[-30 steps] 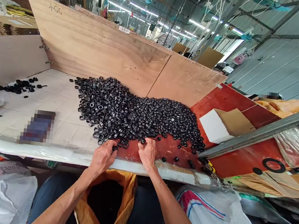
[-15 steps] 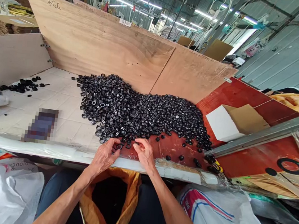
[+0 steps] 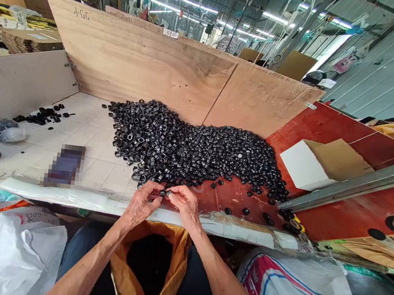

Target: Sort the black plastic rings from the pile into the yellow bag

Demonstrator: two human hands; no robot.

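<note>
Small black ring [image 3: 164, 193], pinched between the fingertips of both hands, just in front of the near edge of a heap of matching black rings [image 3: 196, 154]. Left-hand grip [image 3: 140, 202] narrow, closed on the ring from one side; right-hand grip [image 3: 184, 205] equally narrow, closed on it from the other, with the two sets of fingertips nearly meeting. Both hands low over the counter [image 3: 234, 195], close to its taped white front edge [image 3: 244, 232]. Below the heap and the hands, off the counter, an orange sack [image 3: 148, 266] with its dark mouth open, and on either side of that sack, a white plastic sack [image 3: 7, 253] and a white woven sack with red and blue stripes [image 3: 294, 293]. Right of the heap, loose black rings [image 3: 246, 211] dotted over the red-brown board, then a white cardboard box [image 3: 309, 166] and a long metal rail [image 3: 353, 186]. Left of the heap, a pixelated dark oblong [image 3: 65, 166], too blurred to name, and a small cluster of black parts [image 3: 43, 115] on white tiles. Behind the heap, an upright plywood panel [image 3: 139, 59].
</note>
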